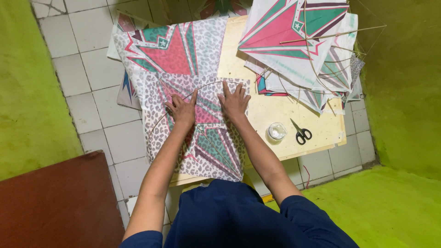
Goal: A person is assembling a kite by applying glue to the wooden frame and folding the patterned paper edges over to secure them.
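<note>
The kite sheet (197, 133) lies flat under my left hand (183, 110) and right hand (235, 102), fingers spread, pressing evenly beside what seems a thin curved stick (158, 121).

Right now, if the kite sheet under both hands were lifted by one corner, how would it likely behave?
The kite sheet looks thin and lies flat on the wooden board, so it would probably droop and feel very light. The thin bowed stick across it may lend some stiffness. It likely tears or creases easily; both the left hand and right hand press it flat.
</note>
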